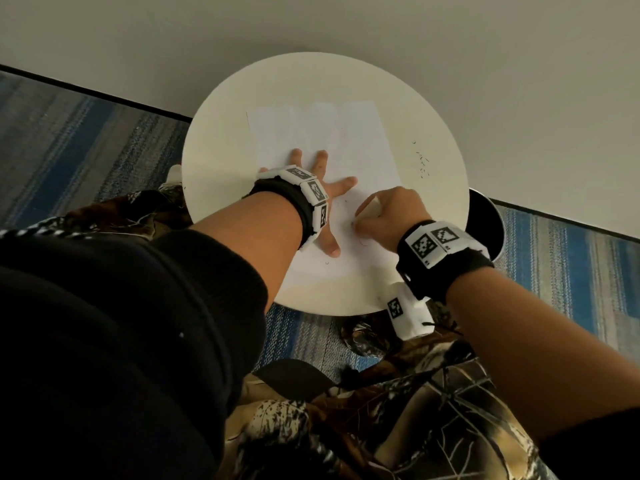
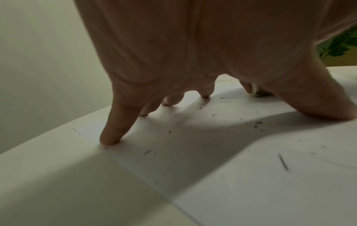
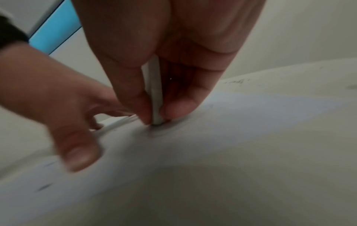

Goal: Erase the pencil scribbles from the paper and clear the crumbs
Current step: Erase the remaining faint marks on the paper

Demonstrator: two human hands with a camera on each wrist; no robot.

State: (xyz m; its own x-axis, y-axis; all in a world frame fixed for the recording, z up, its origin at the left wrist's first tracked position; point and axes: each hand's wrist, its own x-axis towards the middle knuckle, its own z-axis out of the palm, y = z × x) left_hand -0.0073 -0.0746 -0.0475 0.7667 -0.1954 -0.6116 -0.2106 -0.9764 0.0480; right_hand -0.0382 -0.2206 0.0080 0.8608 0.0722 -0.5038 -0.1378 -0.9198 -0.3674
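Note:
A white sheet of paper [image 1: 322, 140] lies on a round cream table [image 1: 440, 116]. My left hand [image 1: 322, 188] presses flat on the paper's left part with fingers spread. My right hand [image 1: 384, 216] pinches a white eraser [image 1: 372, 207] between thumb and fingers, its end down on the paper just right of the left thumb. In the right wrist view the eraser [image 3: 155, 94] stands upright, tip on the paper [image 3: 251, 137]. Dark eraser crumbs [image 2: 257, 125] dot the paper [image 2: 251, 191] under the left hand [image 2: 193, 61]. More crumbs [image 1: 422, 164] lie on the table right of the sheet.
A black round bin [image 1: 485, 220] stands on the blue striped carpet [image 1: 69, 140] at the table's right edge. A pale wall rises behind the table. My camouflage-patterned trousers [image 1: 398, 410] are below the near edge. Green leaves [image 2: 338, 45] show at the left wrist view's right side.

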